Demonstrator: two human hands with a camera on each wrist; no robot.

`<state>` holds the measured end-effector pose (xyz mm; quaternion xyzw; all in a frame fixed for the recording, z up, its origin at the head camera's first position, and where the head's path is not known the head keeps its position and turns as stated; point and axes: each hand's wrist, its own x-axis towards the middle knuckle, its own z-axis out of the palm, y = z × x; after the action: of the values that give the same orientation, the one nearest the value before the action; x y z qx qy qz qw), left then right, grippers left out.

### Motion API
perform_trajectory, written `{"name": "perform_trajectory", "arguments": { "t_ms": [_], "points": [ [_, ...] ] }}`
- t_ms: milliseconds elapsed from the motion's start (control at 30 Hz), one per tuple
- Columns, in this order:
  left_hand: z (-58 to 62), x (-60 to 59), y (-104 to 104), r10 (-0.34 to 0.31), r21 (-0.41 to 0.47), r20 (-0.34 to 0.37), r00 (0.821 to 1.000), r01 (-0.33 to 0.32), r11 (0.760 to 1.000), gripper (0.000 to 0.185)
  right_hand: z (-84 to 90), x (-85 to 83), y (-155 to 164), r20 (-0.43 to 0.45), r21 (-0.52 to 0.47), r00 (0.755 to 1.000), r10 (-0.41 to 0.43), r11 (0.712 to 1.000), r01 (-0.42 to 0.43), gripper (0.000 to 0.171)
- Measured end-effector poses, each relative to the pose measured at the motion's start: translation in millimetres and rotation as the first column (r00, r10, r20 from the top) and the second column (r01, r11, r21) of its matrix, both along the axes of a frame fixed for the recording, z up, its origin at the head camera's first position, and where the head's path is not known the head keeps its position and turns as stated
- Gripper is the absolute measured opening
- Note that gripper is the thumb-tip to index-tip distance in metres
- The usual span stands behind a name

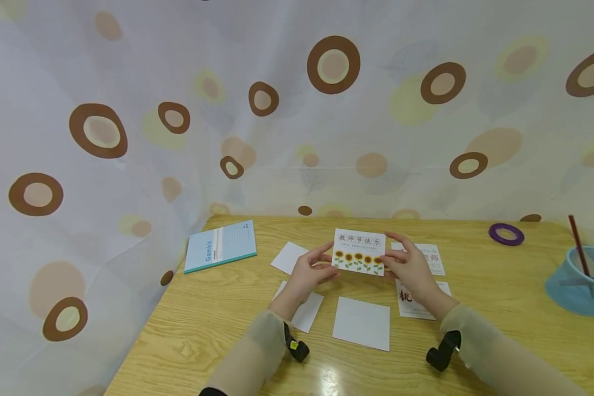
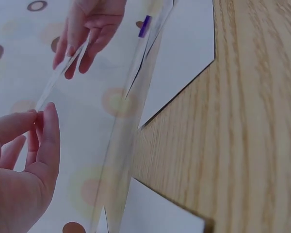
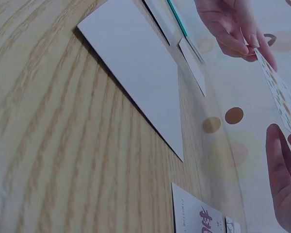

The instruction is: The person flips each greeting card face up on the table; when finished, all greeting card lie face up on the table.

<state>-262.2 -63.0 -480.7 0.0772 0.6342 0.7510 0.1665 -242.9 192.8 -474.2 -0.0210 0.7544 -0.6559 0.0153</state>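
Nearest me a blank white card (image 1: 362,323) lies flat on the table (image 1: 218,324), with another white card (image 1: 307,311) just left of it, partly under my left wrist. To the right lies a printed card (image 1: 412,301) with a red character, half hidden by my right forearm. Above these I hold the sunflower card (image 1: 359,252) up off the table, its printed face toward me. My left hand (image 1: 308,275) pinches its left edge between thumb and fingertips; my right hand (image 1: 412,267) pinches its right edge the same way. Each grip is closed only as far as the card's thin edge, the other fingers loosely curled. Behind the raised card a further white card (image 1: 290,257) lies to the left and another printed card (image 1: 428,256) to the right, partly covered by my right hand. Farther left rests a light blue notebook (image 1: 220,246). Well off to the right stands a blue cup (image 1: 581,278) with pencils in it, and beyond it a purple ring (image 1: 506,234) lies near the table's far edge, in front of a curtain (image 1: 297,110) with brown circles.
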Motion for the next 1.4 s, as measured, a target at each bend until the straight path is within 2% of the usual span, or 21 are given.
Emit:
{"name": "perform_trajectory", "arguments": {
  "t_ms": [67, 200, 333, 567, 767, 967, 1067, 1133, 1233, 1400],
  "points": [
    [0.1, -0.1, 0.4, 0.004, 0.013, 0.006, 1.0, -0.004, 1.0, 0.065, -0.5, -0.9, 1.2, -0.011, 0.002, 1.0, 0.008, 1.0, -0.008, 0.066],
    [0.4, -0.1, 1.8, 0.021, 0.01, 0.015, 1.0, -0.021, 1.0, 0.065, -0.7, -1.3, 3.5, -0.056, 0.086, 0.998, 0.017, 0.996, -0.012, 0.069],
    [0.5, -0.5, 4.1, 0.037, -0.017, 0.001, 0.999, -0.037, 0.999, 0.065, -0.6, -1.5, 4.7, -0.102, 0.198, 0.995, 0.021, 0.98, 0.0, 0.072],
    [0.5, -1.6, 8.3, 0.066, -0.076, -0.029, 0.997, -0.068, 0.995, 0.063, -1.4, -4.8, 5.2, -0.16, 0.279, 0.986, 0.044, 0.96, 0.002, 0.071],
    [-0.6, -2.0, 9.8, 0.09, -0.104, -0.044, 0.995, -0.094, 0.99, 0.061, -3.8, -8.3, 7.0, -0.199, 0.408, 0.974, 0.104, 0.913, -0.014, 0.081],
    [-0.5, -1.5, 10.4, 0.091, -0.168, -0.113, 0.989, -0.11, 0.98, 0.064, -5.5, -10.4, 11.0, -0.174, 0.556, 0.97, 0.17, 0.83, -0.046, 0.097],
    [-2.6, -1.5, 10.4, 0.091, -0.232, -0.171, 0.981, -0.13, 0.964, 0.064, -6.5, -10.4, 12.4, -0.161, 0.61, 0.969, 0.185, 0.791, -0.05, 0.101],
    [-4.5, -2.0, 10.5, 0.086, -0.278, -0.208, 0.974, -0.143, 0.95, 0.064, -7.4, -10.0, 12.9, -0.161, 0.627, 0.968, 0.194, 0.778, -0.052, 0.101],
    [-5.8, -1.9, 10.8, 0.067, -0.344, -0.268, 0.961, -0.161, 0.925, 0.064, -7.5, -8.8, 13.2, -0.171, 0.634, 0.965, 0.197, 0.772, -0.045, 0.101],
    [-4.2, -1.8, 13.4, 0.04, -0.46, -0.363, 0.931, -0.217, 0.861, 0.065, -7.6, -9.3, 14.8, -0.197, 0.643, 0.96, 0.198, 0.765, -0.026, 0.1]
  ]
}}
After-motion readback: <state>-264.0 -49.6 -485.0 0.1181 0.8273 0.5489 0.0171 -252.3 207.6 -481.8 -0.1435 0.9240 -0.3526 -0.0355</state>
